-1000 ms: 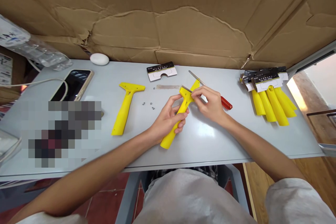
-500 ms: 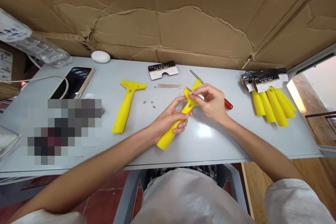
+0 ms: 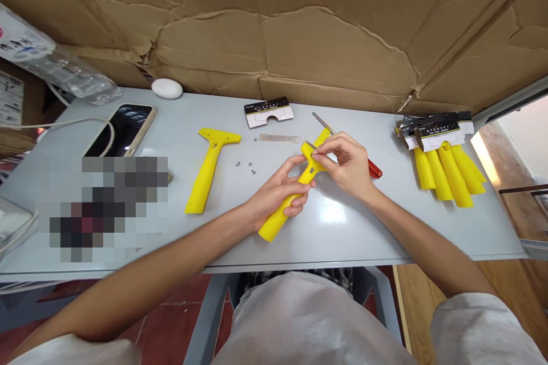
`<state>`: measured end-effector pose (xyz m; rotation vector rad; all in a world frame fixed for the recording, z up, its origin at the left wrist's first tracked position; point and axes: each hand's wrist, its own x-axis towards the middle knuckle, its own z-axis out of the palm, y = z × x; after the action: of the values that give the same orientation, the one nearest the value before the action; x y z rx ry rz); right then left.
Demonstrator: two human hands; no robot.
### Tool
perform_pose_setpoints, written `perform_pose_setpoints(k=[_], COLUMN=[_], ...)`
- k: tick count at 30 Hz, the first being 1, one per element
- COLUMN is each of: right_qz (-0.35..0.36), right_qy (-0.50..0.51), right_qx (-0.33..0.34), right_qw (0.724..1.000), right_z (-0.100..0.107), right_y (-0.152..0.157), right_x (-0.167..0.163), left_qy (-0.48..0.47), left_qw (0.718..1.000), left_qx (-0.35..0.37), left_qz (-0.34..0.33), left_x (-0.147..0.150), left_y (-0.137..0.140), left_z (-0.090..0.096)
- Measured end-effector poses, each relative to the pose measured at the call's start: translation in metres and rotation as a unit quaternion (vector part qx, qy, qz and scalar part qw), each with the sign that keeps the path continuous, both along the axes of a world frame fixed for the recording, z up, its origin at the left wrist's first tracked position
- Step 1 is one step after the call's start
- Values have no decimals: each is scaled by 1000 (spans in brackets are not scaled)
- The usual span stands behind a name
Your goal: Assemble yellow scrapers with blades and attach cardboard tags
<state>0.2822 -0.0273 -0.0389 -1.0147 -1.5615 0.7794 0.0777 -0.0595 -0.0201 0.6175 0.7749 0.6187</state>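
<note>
Yellow scraper (image 3: 278,218), head view: held above the grey table (image 3: 342,242) in front of the person, tilted, its head pointing away and slightly right. Left hand (image 3: 280,191) was wrapped around the handle, thumb on top, fingers closed on it. Right hand (image 3: 349,165) was at the scraper's head, thumb and forefinger narrowed to a pinch; whether a small part sat between them was too small to tell. A metal edge showed along the head. Beyond the right hand, partly hidden: a second yellow scraper (image 3: 322,138) and a red-handled screwdriver (image 3: 375,169). To the left lay a third yellow scraper (image 3: 206,179). Between it and the left hand: small screws (image 3: 238,163); farther back, a flat metal blade (image 3: 279,138) and a black-and-white card (image 3: 269,113).
</note>
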Motion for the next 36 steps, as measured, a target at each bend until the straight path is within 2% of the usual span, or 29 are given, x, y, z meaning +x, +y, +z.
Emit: perform_pose_setpoints(k=[10, 19, 22, 24, 27, 31, 34, 36], right_qz=[20, 22, -10, -55, -89, -78, -45, -28], right_qy=[-32, -20, -52, -128, -317, -528, -594, -600], right_qx=[5, 1, 27, 46, 32, -102, -197, -239], right_qw=[999, 1000, 998, 989, 944, 839, 778, 763], right_z=[3, 1, 8, 17, 31, 46, 53, 56], right_y=[0, 0, 6, 13, 21, 25, 25, 26], right_x=[2, 2, 11, 25, 53, 84, 96, 103], left_qy=[3, 12, 0, -8, -23, -43, -49, -47], left_qw=[1000, 999, 1000, 999, 996, 993, 992, 992], left_qx=[21, 30, 18, 6, -12, -24, -30, -31], left_qz=[0, -3, 17, 42, 81, 108, 112, 111], left_x=[2, 3, 2, 2, 1, 1, 1, 0], left_y=[-2, -4, -2, 0, 2, 3, 2, 2], left_z=[-1, 0, -1, -1, -1, -2, -2, -2])
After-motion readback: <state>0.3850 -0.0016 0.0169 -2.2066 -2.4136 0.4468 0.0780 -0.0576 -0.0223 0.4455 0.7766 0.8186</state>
